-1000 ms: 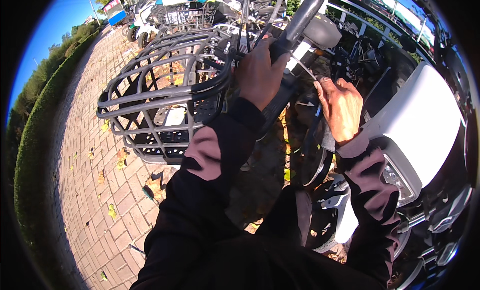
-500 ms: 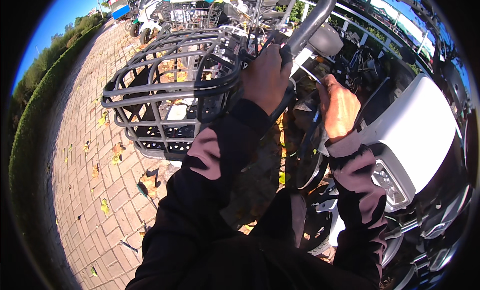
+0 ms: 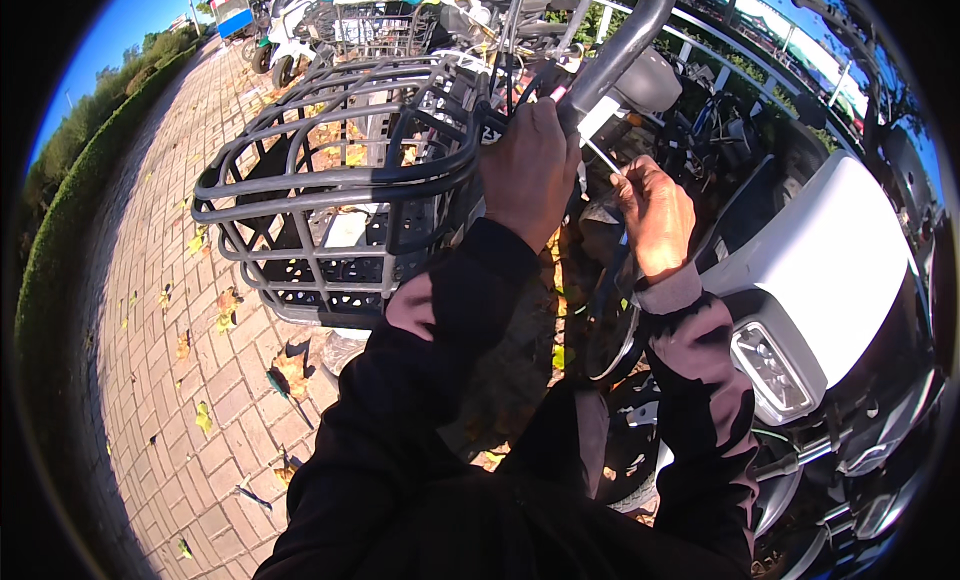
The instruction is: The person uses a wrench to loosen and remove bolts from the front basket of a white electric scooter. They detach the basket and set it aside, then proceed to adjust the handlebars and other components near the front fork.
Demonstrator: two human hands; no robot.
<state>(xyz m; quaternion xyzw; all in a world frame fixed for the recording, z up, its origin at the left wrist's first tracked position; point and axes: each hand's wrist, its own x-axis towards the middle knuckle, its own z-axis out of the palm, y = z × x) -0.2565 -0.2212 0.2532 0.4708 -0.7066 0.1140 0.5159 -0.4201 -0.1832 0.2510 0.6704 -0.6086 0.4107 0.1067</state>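
Observation:
My left hand (image 3: 530,175) is closed beside the right side of a black wire basket (image 3: 345,195), against the dark front frame of a bicycle or scooter. Its fingertips curl out of sight, so what they grip is hidden. A thick black tube (image 3: 625,45) rises just above it. My right hand (image 3: 658,220) pinches the lower end of a thin white strip (image 3: 602,156) between thumb and fingers. The strip slants up and left towards my left hand. A grey rounded housing (image 3: 648,82) sits beyond both hands.
A white scooter body with a headlight (image 3: 775,370) stands close to my right forearm. Brick paving (image 3: 170,380) with fallen leaves lies on the left, edged by a hedge (image 3: 75,200). More parked two-wheelers (image 3: 290,30) and a white railing (image 3: 720,80) are at the back.
My right hand has moved a little left, nearer my left hand, with the white strip still pinched. My left hand stays at the same spot by the basket. The view has shifted slightly.

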